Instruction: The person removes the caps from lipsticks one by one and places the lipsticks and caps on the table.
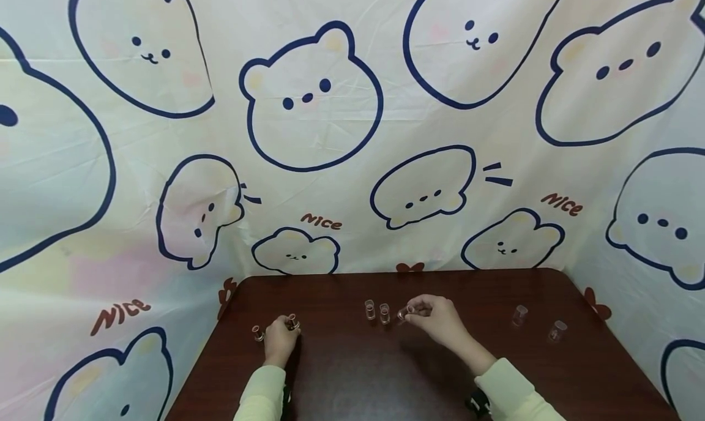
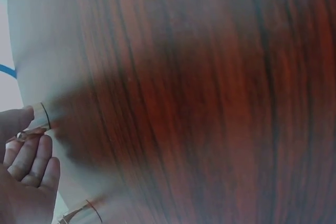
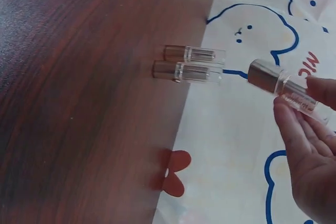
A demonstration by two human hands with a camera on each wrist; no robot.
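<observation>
The right hand (image 1: pixel 440 324) pinches a small clear tube (image 3: pixel 266 78) with a shiny brownish end between thumb and fingers, holding it tilted; whether it touches the table (image 1: pixel 358 372) I cannot tell. Just left of this hand, two similar tubes (image 1: pixel 377 312) stand upright side by side. Well to its right stand two clear pieces (image 1: pixel 519 316).

The left hand (image 1: pixel 279 342), fingers curled, has its thumb and fingertips closed about another tube (image 2: pixel 40 116); one more tube (image 1: pixel 257 333) stands just to its left.

The step in hand seems to be handling one tube in each hand among their neighbours. The next move probably calls for a light, steady pinch, clear of the nearby pair.

Faint marks on the right hand's tube are too small to read. Beyond the hands, the patterned cloth (image 1: pixel 314 127) reads "Nice" in several places.
</observation>
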